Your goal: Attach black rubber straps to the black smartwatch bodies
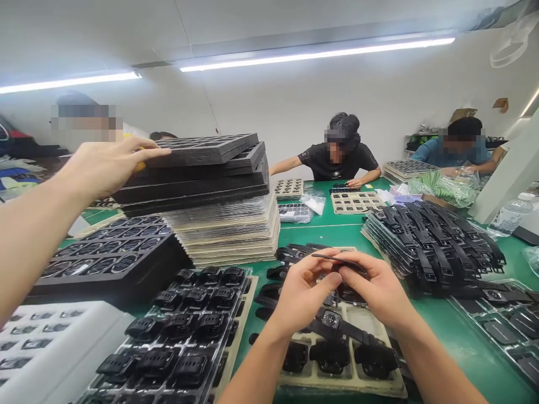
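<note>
Both my hands are raised over a beige tray point(303, 381) of black smartwatches. My left hand point(301, 292) pinches a thin black watch strap point(330, 257) with thumb and fingers. Closed on the same strap from the other side is my right hand point(373, 283); the fingers hide most of the piece, so I cannot tell whether a watch case is attached. Beneath the hands, a smartwatch point(332, 320) lies back up across the tray, its straps spread out. Watches with curled straps point(330, 356) sit in the tray's front pockets. More straps stick out past the tray's left side.
Left of me stand a clear tray of watches point(197, 322), a white foam block point(63, 342) and a tall tray stack point(227, 224). Another person's hand point(109, 163) touches the black foam trays point(202, 151) on top. Watches pile on trays point(433, 241) at right. Co-workers point(341, 151) sit opposite.
</note>
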`<state>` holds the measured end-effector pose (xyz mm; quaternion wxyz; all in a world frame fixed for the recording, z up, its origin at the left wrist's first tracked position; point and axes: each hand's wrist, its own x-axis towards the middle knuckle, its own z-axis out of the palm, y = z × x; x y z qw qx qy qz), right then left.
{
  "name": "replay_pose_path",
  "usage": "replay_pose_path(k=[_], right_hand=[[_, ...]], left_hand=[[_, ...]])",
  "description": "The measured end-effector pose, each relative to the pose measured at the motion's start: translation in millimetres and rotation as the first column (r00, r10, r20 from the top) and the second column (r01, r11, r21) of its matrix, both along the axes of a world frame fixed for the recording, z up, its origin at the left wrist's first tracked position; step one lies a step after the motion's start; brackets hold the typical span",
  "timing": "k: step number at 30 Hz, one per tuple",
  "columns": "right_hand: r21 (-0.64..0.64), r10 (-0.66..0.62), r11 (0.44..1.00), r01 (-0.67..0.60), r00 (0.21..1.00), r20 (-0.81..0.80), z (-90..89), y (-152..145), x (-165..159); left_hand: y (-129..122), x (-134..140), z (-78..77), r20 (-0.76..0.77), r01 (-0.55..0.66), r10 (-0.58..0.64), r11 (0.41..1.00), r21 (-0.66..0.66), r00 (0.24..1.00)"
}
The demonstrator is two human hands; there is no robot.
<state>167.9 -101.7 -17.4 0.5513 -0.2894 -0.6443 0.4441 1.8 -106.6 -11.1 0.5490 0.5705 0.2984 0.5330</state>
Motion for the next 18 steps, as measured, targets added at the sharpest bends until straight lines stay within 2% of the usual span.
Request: replay_pose_path(k=[4, 8, 12, 18], right_hand=[[0.013, 0.080, 0.997, -0.080, 0.997, -0.011, -0.9, 0, 2], [0.011, -0.079, 0.997, 0.080, 0.994, -0.081, -10.7, 3, 1], [0.007, -0.254, 0.966, 0.258, 0.955, -0.155, -14.8, 3, -5], [0.004, -0.355, 0.932, 0.362, 0.917, -0.181, -16.2, 1, -15]], left_hand=[[-2, 3, 1.6, -0.031, 0.005, -0.004, 1.000, 0.020, 1.000], [-2, 4, 1.3, -0.096, -0.050, 0.050, 0.999, 0.003, 0.994], [-1, 3, -2.2, -0.142, -0.101, 0.107, 0.993, 0.053, 0.984], [-1, 7, -5.2, -0.185, -0.120, 0.135, 0.989, 0.090, 0.973]])
